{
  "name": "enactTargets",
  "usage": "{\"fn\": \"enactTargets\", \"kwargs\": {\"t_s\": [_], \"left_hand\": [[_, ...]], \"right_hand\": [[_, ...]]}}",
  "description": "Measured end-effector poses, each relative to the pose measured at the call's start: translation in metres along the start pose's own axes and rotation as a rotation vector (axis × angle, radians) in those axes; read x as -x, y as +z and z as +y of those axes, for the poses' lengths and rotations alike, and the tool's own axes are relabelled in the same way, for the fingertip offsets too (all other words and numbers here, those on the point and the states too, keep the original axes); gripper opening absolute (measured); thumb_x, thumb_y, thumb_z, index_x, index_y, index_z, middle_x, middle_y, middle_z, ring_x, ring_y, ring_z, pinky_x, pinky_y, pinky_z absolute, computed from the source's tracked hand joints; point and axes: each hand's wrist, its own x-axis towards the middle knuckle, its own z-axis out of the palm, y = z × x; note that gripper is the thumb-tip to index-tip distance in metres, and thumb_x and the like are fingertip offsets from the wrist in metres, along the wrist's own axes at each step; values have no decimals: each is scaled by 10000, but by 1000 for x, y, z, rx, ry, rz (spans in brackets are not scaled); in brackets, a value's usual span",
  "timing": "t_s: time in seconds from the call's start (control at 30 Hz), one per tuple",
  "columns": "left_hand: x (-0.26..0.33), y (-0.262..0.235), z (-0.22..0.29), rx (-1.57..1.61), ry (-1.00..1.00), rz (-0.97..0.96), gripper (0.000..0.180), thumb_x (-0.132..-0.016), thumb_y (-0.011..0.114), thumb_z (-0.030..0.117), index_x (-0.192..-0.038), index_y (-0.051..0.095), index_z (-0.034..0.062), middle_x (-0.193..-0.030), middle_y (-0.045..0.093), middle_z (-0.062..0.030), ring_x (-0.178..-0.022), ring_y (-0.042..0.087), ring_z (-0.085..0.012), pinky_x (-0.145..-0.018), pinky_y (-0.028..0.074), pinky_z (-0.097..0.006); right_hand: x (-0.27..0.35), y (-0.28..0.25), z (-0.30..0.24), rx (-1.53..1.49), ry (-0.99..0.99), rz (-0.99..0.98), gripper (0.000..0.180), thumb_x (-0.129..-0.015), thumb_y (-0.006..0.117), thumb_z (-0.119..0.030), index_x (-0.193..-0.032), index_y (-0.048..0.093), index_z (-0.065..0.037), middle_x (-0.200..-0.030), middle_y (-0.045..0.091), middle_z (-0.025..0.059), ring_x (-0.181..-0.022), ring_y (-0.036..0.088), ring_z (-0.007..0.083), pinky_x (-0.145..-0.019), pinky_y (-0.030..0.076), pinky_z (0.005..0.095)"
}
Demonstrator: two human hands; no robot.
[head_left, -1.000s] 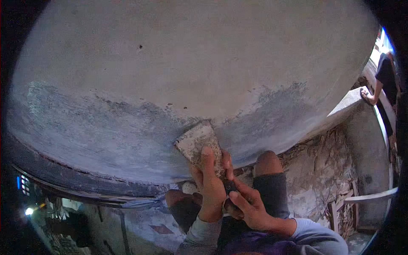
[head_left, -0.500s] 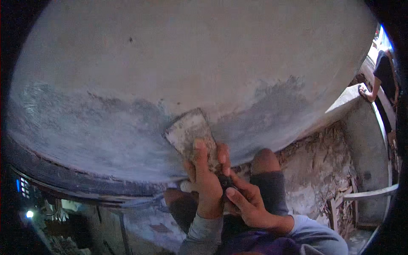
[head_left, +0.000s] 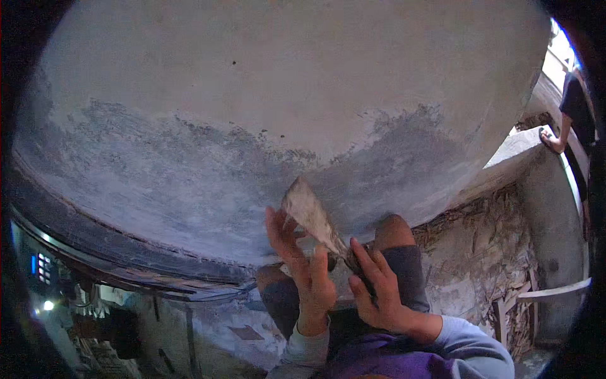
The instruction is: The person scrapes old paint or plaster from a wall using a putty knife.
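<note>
A putty knife with a wide, plaster-smeared blade and dark handle is tilted, its blade seen at a slant. My right hand has its fingers around the handle. Beside the blade, my left hand has its fingers spread and its thumb raised; whether a fingertip touches the metal is hard to tell. In front of me stretches a large pale surface. Its lower band carries a rough grey patch with a ragged upper border, and another grey area lies to the right.
My bent knees are close under the surface's lower edge. On the right are rubble and flaky debris, a curved pale bar and a ledge. Another person rests a hand there. A small bright light glows at lower left.
My left hand has opened off the blade and its fingers have spread. The putty knife has turned, so its blade looks narrower. The view has shifted slightly.
</note>
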Motion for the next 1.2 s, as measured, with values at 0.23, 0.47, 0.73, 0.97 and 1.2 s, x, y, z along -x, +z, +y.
{"fn": "enactTargets", "kwargs": {"t_s": [0.23, 0.47, 0.73, 0.97, 1.2], "left_hand": [[-1, 17, 19, -70, -67, 23, 830, -975, 533, 312, -1536, 18, -18, -1531, 224, -239, -1404, 277, -358, -1139, 232, -460], [-2, -1, -3, -532, 369, -92, 631, -898, 511, 122, -1491, 328, 8, -1557, 209, -270, -1458, 157, -452, -1170, 165, -511], [-34, -10, 5, -894, 481, -661, 491, -742, 646, 98, -1211, 660, 242, -1529, 400, -6, -1468, 238, -332, -1173, 124, -608], [-43, 11, -25, -740, 609, -388, 107, -753, 715, 207, -777, 641, 134, -1143, 620, 14, -1355, 436, -239, -1133, 294, -543], [-39, 26, -41, -694, 627, -178, 169, -768, 728, 223, -701, 598, 138, -985, 631, 40, -1246, 534, -197, -1075, 330, -515]], "right_hand": [[-9, 9, 15, 188, -153, 78, 686, -821, 621, -24, -1474, 420, -82, -1033, 545, 189, -793, 606, 348, -655, 509, 423], [-7, 8, 20, 217, -57, 5, 719, -797, 651, -29, -1471, 435, -151, -1052, 564, 170, -783, 632, 349, -628, 524, 443], [-14, 2, 33, 238, -146, 102, 532, -772, 708, -18, -1290, 592, -53, -927, 616, 175, -729, 594, 338, -631, 488, 408], [-15, 6, 37, 246, -152, 97, 478, -806, 693, -24, -1274, 599, -4, -961, 639, 185, -825, 600, 374, -772, 488, 451], [-17, -3, 39, 252, -73, 19, 436, -858, 667, -33, -1275, 582, 62, -996, 704, 230, -854, 722, 295, -763, 535, 330]]}}
